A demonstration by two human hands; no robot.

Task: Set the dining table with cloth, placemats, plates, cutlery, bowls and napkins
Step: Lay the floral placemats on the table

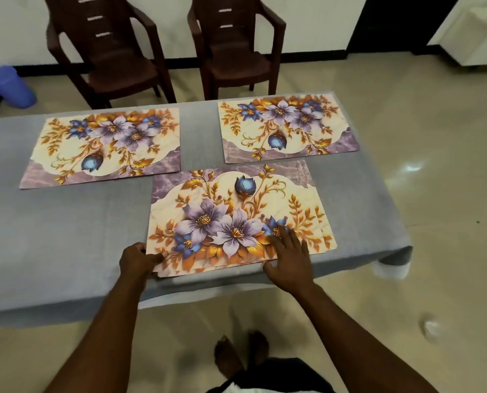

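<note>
The counter [389, 217] is covered by a grey cloth [66, 236] that hangs over the near and right edges. Two brown chairs [106, 52] stand behind the far edge, and a blue container [8, 86] lies on the floor to the far left.

Two floral placemats are laid flat along the far side: the far-left placemat [103, 146] and the far-right placemat [287, 126], well apart from each other. A near stack of placemats [236, 219] is positioned at the near edge, right of centre; staggered edges along its near and right sides suggest that several mats are layered there.

The left hand [137, 260] is curled around the near-left corner of the stack, the corner being pinched between thumb and fingers. The right hand [287, 256] is spread flat, with the fingers pressed on the top mat.

The step in hand is judged to be separation of one mat from the stack. For a clean result, the lower mats should be held down by the flat right hand while only the top corner is lifted by the left. The mat should be peeled slowly so that the cloth is not dragged or wrinkled. It is best laid on the bare cloth at the near left, with its edges squared to the counter edge and aligned with the far-left placemat.
</note>
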